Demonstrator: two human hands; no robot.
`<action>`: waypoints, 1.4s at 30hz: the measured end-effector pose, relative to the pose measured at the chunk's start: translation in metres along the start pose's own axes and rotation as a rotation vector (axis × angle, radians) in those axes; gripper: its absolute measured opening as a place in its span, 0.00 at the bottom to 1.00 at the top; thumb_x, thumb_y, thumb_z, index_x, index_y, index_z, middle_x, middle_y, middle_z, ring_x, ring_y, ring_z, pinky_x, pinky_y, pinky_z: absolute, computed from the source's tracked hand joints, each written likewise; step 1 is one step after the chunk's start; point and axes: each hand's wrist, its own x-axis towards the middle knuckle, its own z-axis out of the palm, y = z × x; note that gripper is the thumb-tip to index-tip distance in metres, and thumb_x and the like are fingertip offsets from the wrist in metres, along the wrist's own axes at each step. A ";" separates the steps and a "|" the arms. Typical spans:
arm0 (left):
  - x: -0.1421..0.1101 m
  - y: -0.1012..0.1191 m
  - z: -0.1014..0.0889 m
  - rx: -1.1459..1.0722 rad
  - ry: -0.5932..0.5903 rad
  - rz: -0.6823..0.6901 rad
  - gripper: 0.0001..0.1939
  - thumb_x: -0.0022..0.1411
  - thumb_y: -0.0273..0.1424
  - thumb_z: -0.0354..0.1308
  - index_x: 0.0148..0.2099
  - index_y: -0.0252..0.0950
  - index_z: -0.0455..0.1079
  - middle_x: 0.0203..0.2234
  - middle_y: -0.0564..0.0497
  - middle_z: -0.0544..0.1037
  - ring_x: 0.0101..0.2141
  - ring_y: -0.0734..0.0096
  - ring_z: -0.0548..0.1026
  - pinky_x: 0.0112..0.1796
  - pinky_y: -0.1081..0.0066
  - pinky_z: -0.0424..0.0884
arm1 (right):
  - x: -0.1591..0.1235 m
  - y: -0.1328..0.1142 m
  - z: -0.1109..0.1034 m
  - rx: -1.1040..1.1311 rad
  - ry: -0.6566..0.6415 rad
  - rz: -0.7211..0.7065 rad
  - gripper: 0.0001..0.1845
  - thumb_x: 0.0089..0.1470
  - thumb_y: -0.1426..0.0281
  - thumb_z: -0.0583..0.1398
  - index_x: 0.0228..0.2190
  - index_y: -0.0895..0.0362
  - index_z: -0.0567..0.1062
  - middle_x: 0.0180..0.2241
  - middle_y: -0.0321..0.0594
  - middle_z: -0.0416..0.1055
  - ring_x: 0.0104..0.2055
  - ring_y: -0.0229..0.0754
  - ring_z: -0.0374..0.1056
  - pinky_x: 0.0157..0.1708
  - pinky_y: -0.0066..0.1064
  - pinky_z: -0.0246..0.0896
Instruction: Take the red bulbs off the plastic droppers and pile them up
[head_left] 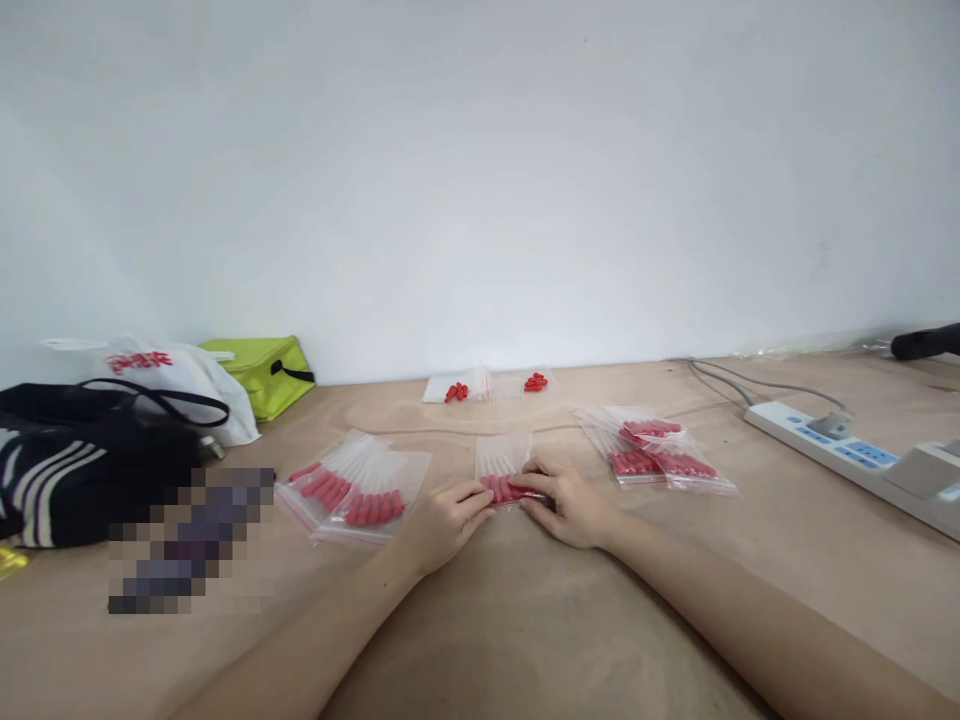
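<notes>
In the middle of the table lies a clear zip bag (pixel 504 455) with several red, rod-shaped pieces (pixel 498 489) side by side in its near end. My left hand (pixel 448 520) is closed, its fingertips pinching the bag's near left corner. On the other side, my right hand (pixel 564 500) has its fingers curled over the near right part of the bag and hides some of the red pieces. Fanned-out bags of red pieces (pixel 352 490) lie left of my hands. To the right is a stack of similar filled bags (pixel 656 455).
Two small groups of red pieces (pixel 457 392) rest on bags near the wall. A white power strip (pixel 832 445) with a grey cable is at right. On the left are a black bag (pixel 97 470), a white plastic bag (pixel 180 385), a green box-shaped bag (pixel 274 385) and a blurred-out object (pixel 199 540).
</notes>
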 end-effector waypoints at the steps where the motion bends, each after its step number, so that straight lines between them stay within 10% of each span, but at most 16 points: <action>1: 0.001 0.001 0.000 0.006 -0.004 0.011 0.12 0.62 0.33 0.47 0.42 0.38 0.70 0.36 0.49 0.76 0.36 0.70 0.74 0.38 0.70 0.71 | 0.001 0.001 0.001 0.016 0.017 -0.008 0.17 0.51 0.74 0.53 0.45 0.55 0.68 0.38 0.43 0.66 0.40 0.39 0.64 0.40 0.32 0.61; 16: 0.012 0.010 -0.001 -0.007 0.013 -0.051 0.10 0.60 0.31 0.47 0.37 0.37 0.70 0.30 0.50 0.76 0.32 0.72 0.73 0.34 0.72 0.68 | 0.006 -0.001 0.006 -0.209 -0.002 -0.085 0.07 0.54 0.72 0.53 0.28 0.56 0.70 0.28 0.37 0.67 0.31 0.37 0.62 0.33 0.30 0.54; 30: 0.015 0.017 0.001 -0.187 0.116 -0.028 0.11 0.61 0.28 0.48 0.33 0.38 0.71 0.30 0.52 0.76 0.33 0.73 0.73 0.37 0.72 0.69 | 0.006 -0.008 0.008 -0.238 0.092 -0.097 0.07 0.55 0.68 0.52 0.32 0.56 0.69 0.30 0.38 0.69 0.33 0.38 0.62 0.34 0.31 0.47; 42: 0.021 0.023 0.001 -0.402 0.109 -0.811 0.28 0.51 0.40 0.57 0.51 0.34 0.55 0.26 0.54 0.72 0.23 0.72 0.72 0.28 0.71 0.68 | 0.007 -0.008 0.012 -0.266 0.164 -0.046 0.11 0.55 0.73 0.50 0.28 0.56 0.72 0.24 0.37 0.69 0.28 0.36 0.60 0.30 0.30 0.44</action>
